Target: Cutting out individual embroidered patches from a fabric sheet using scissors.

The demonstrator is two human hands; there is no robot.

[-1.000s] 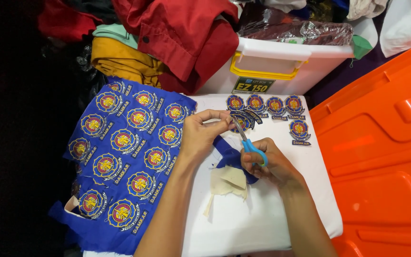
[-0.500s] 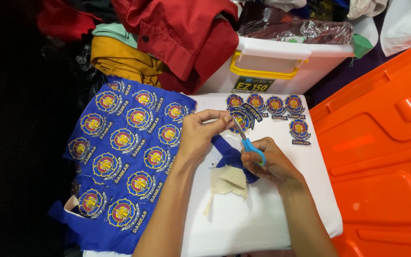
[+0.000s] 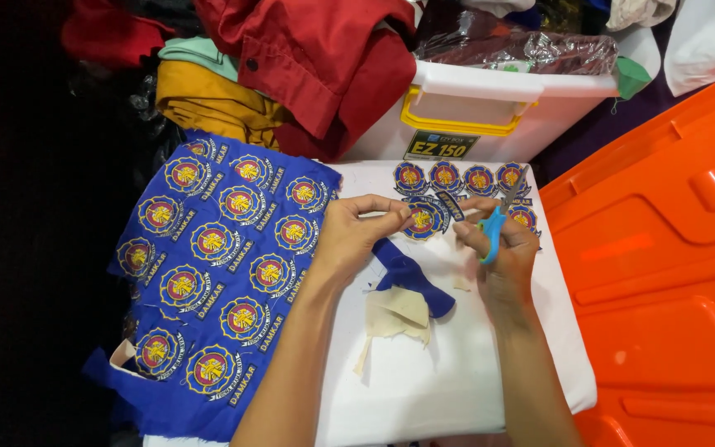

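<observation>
My left hand (image 3: 356,234) pinches a round embroidered patch (image 3: 424,219) still joined to a strip of blue cloth (image 3: 411,277) that trails down over the white table (image 3: 457,381). My right hand (image 3: 502,248) grips blue-handled scissors (image 3: 498,219), blades pointing up and right, just right of the patch. A blue fabric sheet (image 3: 208,265) covered with several uncut round patches lies to the left under my left forearm. Several cut-out patches (image 3: 461,178) sit in a row at the table's far edge.
Cream backing scraps (image 3: 395,319) lie near the blue strip. A white plastic box with a yellow handle (image 3: 473,112) stands behind the table. Red (image 3: 316,58) and yellow garments (image 3: 208,103) are piled at the back left. An orange plastic surface (image 3: 672,281) fills the right.
My right hand with the scissors has moved right and up, away from the patch. The patch now shows clearly between the hands, and my left hand has shifted slightly.
</observation>
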